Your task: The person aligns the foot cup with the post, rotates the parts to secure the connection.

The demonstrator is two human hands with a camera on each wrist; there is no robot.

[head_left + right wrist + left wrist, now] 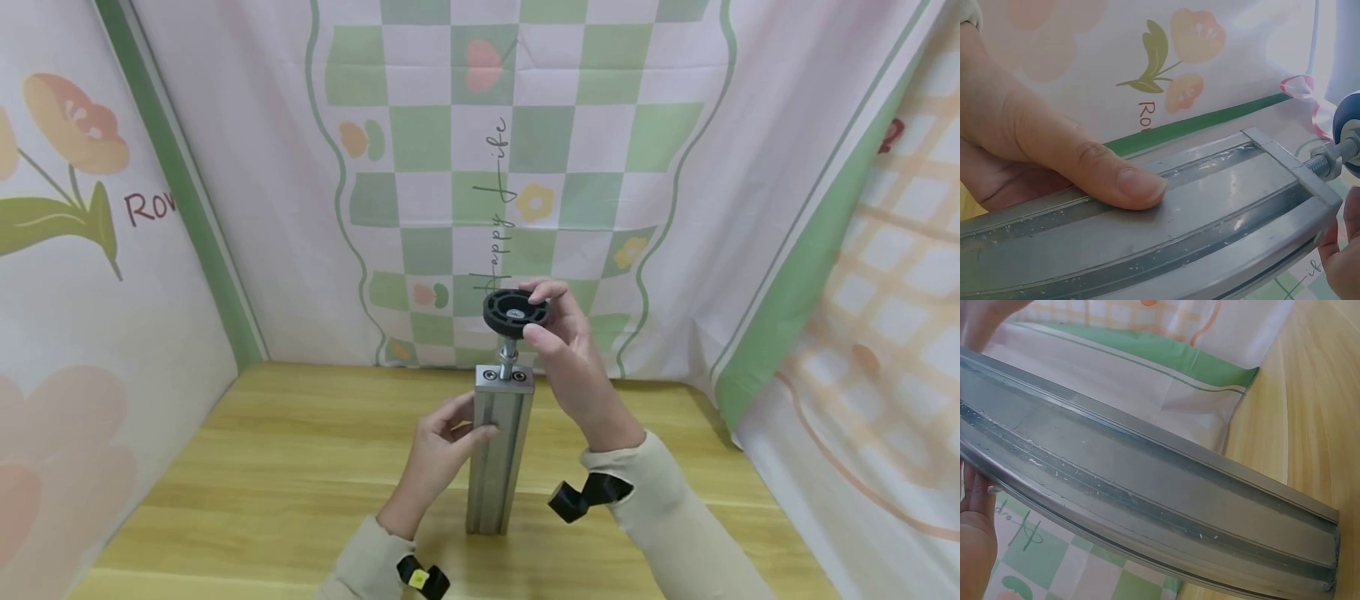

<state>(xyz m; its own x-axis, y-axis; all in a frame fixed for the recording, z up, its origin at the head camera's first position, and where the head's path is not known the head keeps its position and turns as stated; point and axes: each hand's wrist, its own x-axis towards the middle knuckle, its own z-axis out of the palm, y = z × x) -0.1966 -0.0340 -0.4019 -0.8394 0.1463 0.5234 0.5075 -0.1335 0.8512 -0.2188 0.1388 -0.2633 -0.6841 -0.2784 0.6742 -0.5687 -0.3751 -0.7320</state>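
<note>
A silver aluminium profile [495, 467] stands upright on the wooden table, grooves running along its length. My left hand [438, 446] grips it at the upper part from the left, and in the right wrist view its thumb [1138, 187] presses flat on the metal. From the end plate [504, 383], which has two screws, rises a threaded stud [1319, 165] with a nut. On top of the stud sits a round black levelling foot [493, 323]. My right hand [581, 375] pinches the foot's rim from the right, thumb in front. The left wrist view shows the profile's grooved side [1147, 487].
The light wooden table [300, 467] runs back to a green-and-white checked cloth [420, 137]. Patterned cloths hang at the left [67, 333] and right [885, 333] as side walls. Black straps with small mounts [592, 496] sit on both sleeves.
</note>
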